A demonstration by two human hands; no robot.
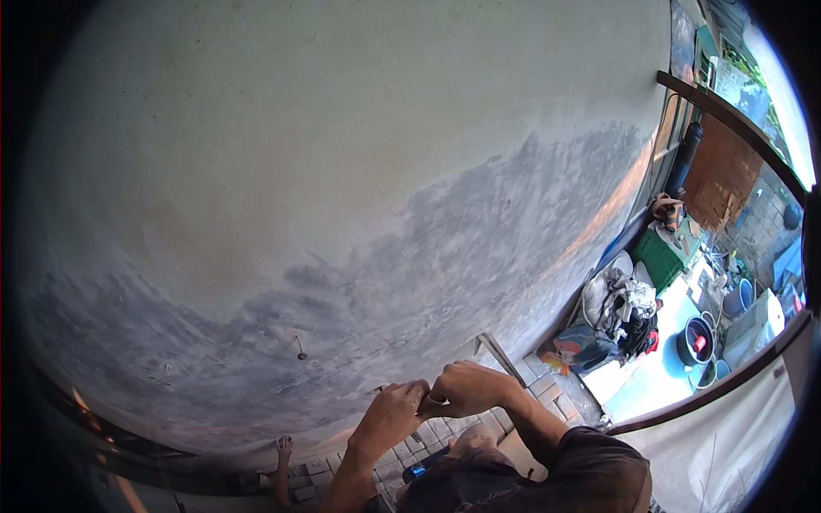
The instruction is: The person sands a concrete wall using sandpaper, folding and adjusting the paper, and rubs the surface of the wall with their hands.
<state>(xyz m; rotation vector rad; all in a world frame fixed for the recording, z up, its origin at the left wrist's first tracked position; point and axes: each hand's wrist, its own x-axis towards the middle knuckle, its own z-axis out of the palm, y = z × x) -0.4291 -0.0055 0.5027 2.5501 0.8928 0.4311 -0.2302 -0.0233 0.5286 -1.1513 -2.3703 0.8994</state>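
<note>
My left hand [399, 407] and my right hand [465, 390] meet in front of my dark shirt [564, 481], fingers curled and touching. A small whitish loop [439, 402] shows at the right hand's fingers. Whether either hand pinches something small is hidden. Beyond them rises a wall [359, 128], pale above and patchy grey below. A dark round-ended fitting [301, 355] sticks out of it. A metal bracket or bar [501, 359] stands by the wall's foot, just behind my right hand.
At lower left, another hand [285, 444] on a raised forearm is near the wall's base. Paving bricks [449, 426] lie below. To the right are a clothes pile [619, 308], a green crate [657, 260], a dark basin [695, 341] holding a red dipper, and a brown beam [725, 106].
</note>
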